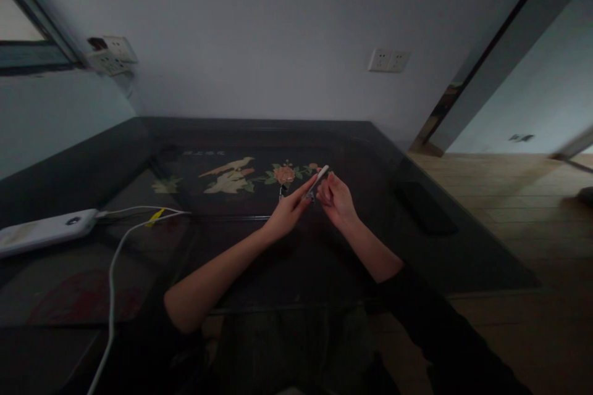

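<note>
Above the dark tabletop (324, 265), both of my hands are close together near its middle. My left hand (293, 205) is closed around a slim pale object (320, 176), held tilted and seen nearly edge-on; its kind is unclear. A small dark-and-silver piece (281, 191) shows just behind the left fingers. My right hand (335, 195) has its fingers curled right beside the pale object. Whether those fingers touch it or pinch something small is hidden.
At the left lies a white power strip or power bank (50, 229) with a white cable (112, 278) and yellow tag (155, 216). A flat black object (425, 208) rests on the table's right side. Behind are a wall and sockets (389, 60).
</note>
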`<state>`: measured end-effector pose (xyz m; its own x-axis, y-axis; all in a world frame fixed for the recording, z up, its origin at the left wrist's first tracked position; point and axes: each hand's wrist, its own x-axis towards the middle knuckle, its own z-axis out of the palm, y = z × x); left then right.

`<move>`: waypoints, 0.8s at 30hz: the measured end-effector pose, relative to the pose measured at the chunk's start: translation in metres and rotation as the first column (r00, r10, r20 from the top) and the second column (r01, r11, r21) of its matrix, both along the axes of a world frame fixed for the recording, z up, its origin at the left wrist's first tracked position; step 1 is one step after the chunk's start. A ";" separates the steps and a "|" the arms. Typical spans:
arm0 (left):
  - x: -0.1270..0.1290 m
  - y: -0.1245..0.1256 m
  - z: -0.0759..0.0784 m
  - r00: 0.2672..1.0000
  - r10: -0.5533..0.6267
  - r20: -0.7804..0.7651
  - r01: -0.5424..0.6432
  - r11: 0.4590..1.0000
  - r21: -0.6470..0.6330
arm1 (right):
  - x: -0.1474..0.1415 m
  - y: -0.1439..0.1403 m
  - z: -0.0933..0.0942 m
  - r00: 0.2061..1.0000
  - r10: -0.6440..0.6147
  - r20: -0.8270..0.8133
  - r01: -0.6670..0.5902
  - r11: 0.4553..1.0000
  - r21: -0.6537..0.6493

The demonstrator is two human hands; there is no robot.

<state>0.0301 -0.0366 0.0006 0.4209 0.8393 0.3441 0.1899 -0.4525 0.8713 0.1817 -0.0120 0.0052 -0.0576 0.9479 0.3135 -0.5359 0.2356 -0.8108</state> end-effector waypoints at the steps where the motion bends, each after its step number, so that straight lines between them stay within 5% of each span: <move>1: -0.001 0.001 0.000 1.000 0.009 -0.003 -0.009 1.000 -0.003 | 0.000 0.000 0.000 1.000 0.009 -0.002 -0.009 1.000 0.004; 10: -0.003 0.003 0.000 0.995 0.088 -0.054 -0.088 0.996 0.002 | 0.000 0.000 0.000 1.000 -0.015 0.027 0.015 1.000 0.000; 24: 0.003 -0.007 0.002 0.997 -0.070 -0.011 0.070 0.997 -0.021 | 0.003 0.005 -0.005 0.999 -0.002 -0.042 0.001 1.000 -0.005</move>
<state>0.0335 -0.0433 0.0024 0.4828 0.8145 0.3217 0.1684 -0.4469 0.8786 0.1843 -0.0075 0.0000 -0.0431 0.9495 0.3110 -0.5693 0.2324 -0.7886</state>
